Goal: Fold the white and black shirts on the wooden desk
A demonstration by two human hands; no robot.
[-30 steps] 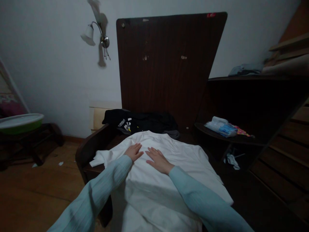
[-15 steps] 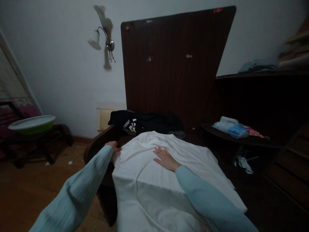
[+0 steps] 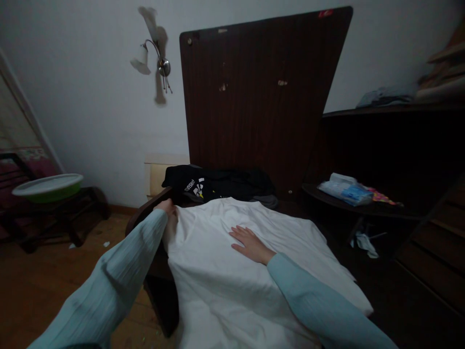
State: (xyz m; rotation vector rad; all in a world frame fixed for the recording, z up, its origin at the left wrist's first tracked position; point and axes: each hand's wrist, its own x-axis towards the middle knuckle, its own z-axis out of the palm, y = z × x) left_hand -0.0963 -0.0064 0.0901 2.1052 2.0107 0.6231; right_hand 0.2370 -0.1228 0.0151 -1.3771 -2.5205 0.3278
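Note:
A white garment, which looks like a shirt (image 3: 218,257), lies spread over a dark wooden surface and hangs down toward me at the front. At its far left corner, my left hand (image 3: 167,208) is closed on the cloth, pulling the edge out to the left; the fingertips are partly hidden. My right hand (image 3: 250,243) rests flat on the middle of the shirt, palm down with fingers stretched out. Just behind the shirt's far edge lies folded black clothing (image 3: 218,183) with white print.
A dark wooden board (image 3: 254,97) stands upright against the wall behind. To the right, a corner shelf (image 3: 312,192) bears a plastic tissue pack (image 3: 345,189). A green basin (image 3: 51,189) sits on a dark chair at left. A wall lamp (image 3: 163,67) hangs above.
My left hand has moved slightly left and up, drawing the shirt's corner with it; creases in the cloth have smoothed. My right hand stays flat, slightly lower in the view.

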